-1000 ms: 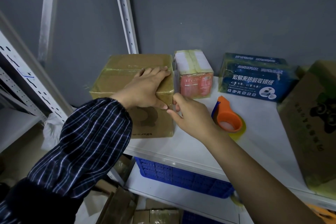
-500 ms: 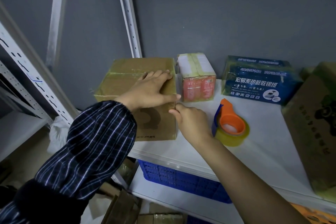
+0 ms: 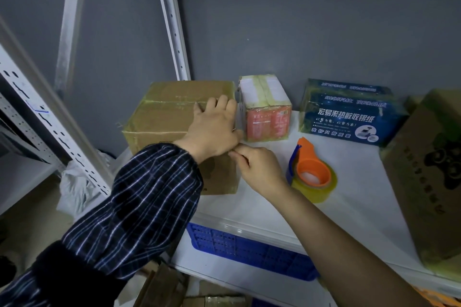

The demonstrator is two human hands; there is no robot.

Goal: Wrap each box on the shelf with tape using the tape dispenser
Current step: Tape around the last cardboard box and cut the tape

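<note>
Hands at the right end of a tape-wrapped brown cardboard box (image 3: 164, 112), which stands at the left of a white metal shelf (image 3: 349, 209). The left hand (image 3: 214, 127) lies flat on the box top, fingers straight and pressing along the right edge, grasping nothing. The right hand (image 3: 259, 169) sits just below it at the box's front right corner, fingers curled towards the thumb; whether they pinch a tape end cannot be told. An orange tape dispenser carrying a yellowish roll (image 3: 311, 174) lies on the shelf just right of the right hand's fingers, apart from them, its long axis running from roll to tongue towards the back wall. The right hand is judged nearer for taking it up.
</note>
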